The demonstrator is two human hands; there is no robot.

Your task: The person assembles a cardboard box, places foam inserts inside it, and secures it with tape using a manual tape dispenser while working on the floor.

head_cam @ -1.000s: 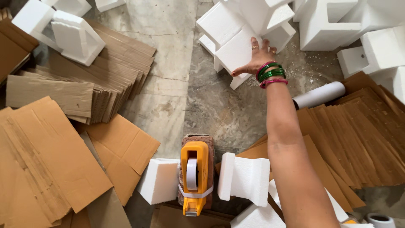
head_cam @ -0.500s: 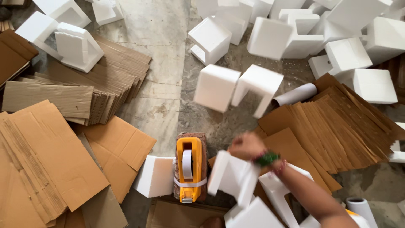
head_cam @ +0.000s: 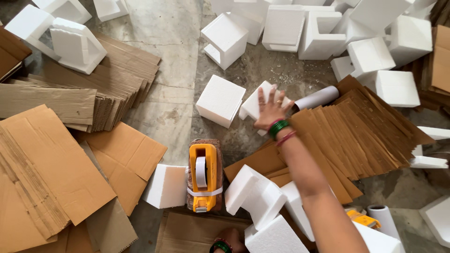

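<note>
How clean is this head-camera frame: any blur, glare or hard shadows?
Head view: light is soft and even, with only faint shadows beside the foam blocks; no glare on the yellow tape dispenser. The right hand on a foam piece is slightly soft, and the left hand is cut by the bottom edge. Cardboard sheets look sharp.

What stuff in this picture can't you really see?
- Left hand, head view: cut off by the bottom edge, so its grip cannot be told.
- White foam block under the right hand: the hand covers part of it.
- White roll: its far end is hidden under the cardboard sheets.
- Second yellow tape dispenser: mostly hidden behind the forearm and foam.
</note>
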